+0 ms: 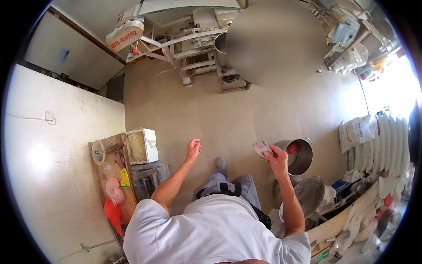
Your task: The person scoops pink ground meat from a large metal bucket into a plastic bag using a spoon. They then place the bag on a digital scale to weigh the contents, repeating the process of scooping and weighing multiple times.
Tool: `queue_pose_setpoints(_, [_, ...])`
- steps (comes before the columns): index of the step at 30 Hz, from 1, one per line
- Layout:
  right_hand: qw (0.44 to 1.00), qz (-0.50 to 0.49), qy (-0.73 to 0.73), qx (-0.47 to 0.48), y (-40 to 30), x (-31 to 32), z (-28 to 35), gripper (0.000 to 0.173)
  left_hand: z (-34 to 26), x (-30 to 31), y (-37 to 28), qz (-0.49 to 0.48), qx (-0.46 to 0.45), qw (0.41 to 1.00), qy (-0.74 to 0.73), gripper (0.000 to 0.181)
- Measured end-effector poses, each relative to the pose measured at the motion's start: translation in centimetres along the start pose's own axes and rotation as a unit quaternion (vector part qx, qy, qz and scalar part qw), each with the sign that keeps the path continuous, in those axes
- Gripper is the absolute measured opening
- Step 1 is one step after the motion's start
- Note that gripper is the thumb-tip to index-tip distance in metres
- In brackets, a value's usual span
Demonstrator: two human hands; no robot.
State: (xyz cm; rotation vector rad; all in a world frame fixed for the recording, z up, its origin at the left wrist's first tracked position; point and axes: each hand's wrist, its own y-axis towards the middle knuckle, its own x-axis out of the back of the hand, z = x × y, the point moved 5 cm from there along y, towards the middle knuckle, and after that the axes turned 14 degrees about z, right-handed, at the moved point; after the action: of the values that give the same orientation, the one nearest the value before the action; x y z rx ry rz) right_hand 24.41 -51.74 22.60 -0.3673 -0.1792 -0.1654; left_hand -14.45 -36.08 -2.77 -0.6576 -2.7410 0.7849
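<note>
My right hand (277, 160) grips a small flat printed item (262, 148) between thumb and fingers. It is pale with pinkish patches and a bit of blue along its lower edge; I cannot tell whether it is a packet or folded paper. Just beyond that hand stands a tall metal pot (304, 159) with a round red thing (292, 148) inside. My left hand (193, 150) hangs in the air over the floor, holding nothing, its fingers loosely bent and apart. The nearest thing to it is a white foam box (150, 146) filled with straw-like material.
A wooden bench (110, 168) on the left holds a yellow packet (125, 178), a pink plastic bag (115, 191) and a red bag (113, 213). White sacks (382, 142) are stacked at right. Dusty machinery (171, 43) stands ahead. A cluttered wooden worktop (333, 227) runs along the lower right.
</note>
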Motion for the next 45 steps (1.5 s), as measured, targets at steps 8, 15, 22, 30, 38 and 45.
queue_pose_setpoints(8, [0.908, 0.018, -0.328, 0.259, 29.5, 2.3, 11.5, 0.014, 3.2, 7.2, 6.4, -0.094, 0.109, 0.98, -0.139, 0.027])
queue_pose_setpoints(15, [0.608, 0.154, -0.691, 0.36, 63.5, -0.3, 12.8, 0.012, 5.5, 5.8, 7.6, -0.193, 0.195, 0.93, -0.244, 0.031])
queue_pose_setpoints(22, [0.374, 0.39, -0.753, 0.375, 83.9, -8.0, 2.1, 0.012, 1.4, 0.9, 11.3, -0.239, 0.257, 0.876, -0.331, 0.032])
queue_pose_setpoints(30, [0.382, 0.495, -0.702, 0.341, 93.5, -9.9, -9.1, 0.019, 1.6, -3.0, 15.3, -0.246, 0.291, 0.832, -0.403, 0.032])
queue_pose_setpoints(38, [0.466, 0.444, -0.744, 0.181, 90.9, -5.5, -9.0, 0.014, -0.7, 0.2, 20.2, -0.187, 0.282, 0.861, -0.38, 0.031])
queue_pose_setpoints(45, [0.539, 0.47, -0.698, 0.043, 89.1, -4.4, -10.2, 0.016, -2.5, 5.7, 24.5, -0.145, 0.273, 0.884, -0.35, 0.029])
